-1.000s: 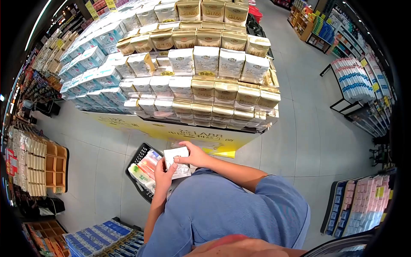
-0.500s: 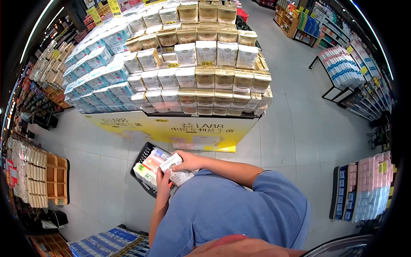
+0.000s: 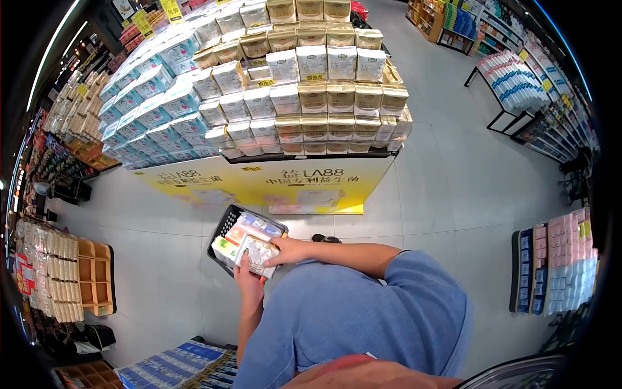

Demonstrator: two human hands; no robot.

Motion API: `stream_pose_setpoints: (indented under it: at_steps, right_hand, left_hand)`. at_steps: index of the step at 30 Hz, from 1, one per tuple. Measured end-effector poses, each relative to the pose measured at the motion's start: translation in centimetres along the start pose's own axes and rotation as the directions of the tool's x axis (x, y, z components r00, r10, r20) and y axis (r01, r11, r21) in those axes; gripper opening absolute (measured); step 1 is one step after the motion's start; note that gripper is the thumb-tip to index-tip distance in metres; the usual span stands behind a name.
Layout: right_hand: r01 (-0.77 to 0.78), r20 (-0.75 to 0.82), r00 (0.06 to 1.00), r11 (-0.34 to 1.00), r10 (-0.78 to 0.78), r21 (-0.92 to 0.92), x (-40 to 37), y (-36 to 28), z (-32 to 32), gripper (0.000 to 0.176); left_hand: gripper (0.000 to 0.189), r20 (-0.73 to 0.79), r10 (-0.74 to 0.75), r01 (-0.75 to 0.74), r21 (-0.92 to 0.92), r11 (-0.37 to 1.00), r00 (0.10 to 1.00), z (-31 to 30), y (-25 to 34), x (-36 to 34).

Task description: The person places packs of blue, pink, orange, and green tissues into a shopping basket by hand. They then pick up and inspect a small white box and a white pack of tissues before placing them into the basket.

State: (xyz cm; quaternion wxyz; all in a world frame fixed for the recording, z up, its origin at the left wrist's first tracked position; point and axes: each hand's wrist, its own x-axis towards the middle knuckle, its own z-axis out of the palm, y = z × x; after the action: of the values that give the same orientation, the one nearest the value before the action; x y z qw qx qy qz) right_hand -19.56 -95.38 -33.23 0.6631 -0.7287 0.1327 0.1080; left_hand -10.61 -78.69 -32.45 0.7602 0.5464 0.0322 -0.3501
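Note:
A silver-white patterned pack (image 3: 260,251) is held low over the black shopping basket (image 3: 224,223). My left hand (image 3: 246,275) grips its lower left edge, and my right hand (image 3: 285,251) has its right side. Beneath and beside it in the basket lie a white pack with a green print (image 3: 224,249), a pink and white pack (image 3: 241,231) and a blue-purple pack (image 3: 260,223). A bit of orange shows by my left hand.
Ahead stands a large display of stacked gold, silver and light blue packs (image 3: 313,96) above a yellow and white printed panel (image 3: 311,185). Shelves (image 3: 97,275) stand at the left, pink and blue stacks (image 3: 567,259) at the right, and blue boxes (image 3: 175,364) at the lower left.
The pack in my hands now shows its broad patterned face and has tilted flatter over the basket. The view has shifted, and a dark shoe now shows beyond my right forearm.

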Motion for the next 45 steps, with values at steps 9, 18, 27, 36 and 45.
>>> stream_pose_setpoints:
  at_steps: [9, 18, 27, 36, 45]
  right_hand:
    - [0.069, -0.342, 0.936, 0.906, 0.086, 0.418, 0.8, 1.3, 0.9, 0.070]
    - [0.113, -0.384, 0.921, 0.909, 0.055, 0.402, 1.2, 1.7, -0.4, 0.054]
    - [0.287, -0.464, 0.885, 0.736, 0.042, 0.614, -3.0, -2.9, -5.9, 0.041]
    - [0.610, -0.739, 0.672, 0.600, -0.046, 0.518, -10.6, -8.3, -10.7, 0.042]
    - [0.557, -0.788, 0.615, 0.709, -0.001, 0.433, -12.2, -5.3, -10.0, 0.043]
  left_hand:
    - [0.046, 0.076, -0.018, 0.004, 0.179, 0.984, 0.997, -1.6, 0.5, -0.6]
    - [0.045, 0.158, -0.141, 0.103, 0.228, 0.968, 0.977, 1.4, 1.3, -0.4]
    - [0.038, 0.294, -0.177, 0.044, 0.408, 0.912, 0.939, 8.2, 5.4, 1.1]
    - [0.064, 0.703, -0.087, -0.142, 0.261, 0.955, 0.705, 17.0, 9.9, -0.5]
    - [0.063, 0.723, -0.144, -0.104, 0.287, 0.952, 0.675, 17.2, 6.6, -1.0]
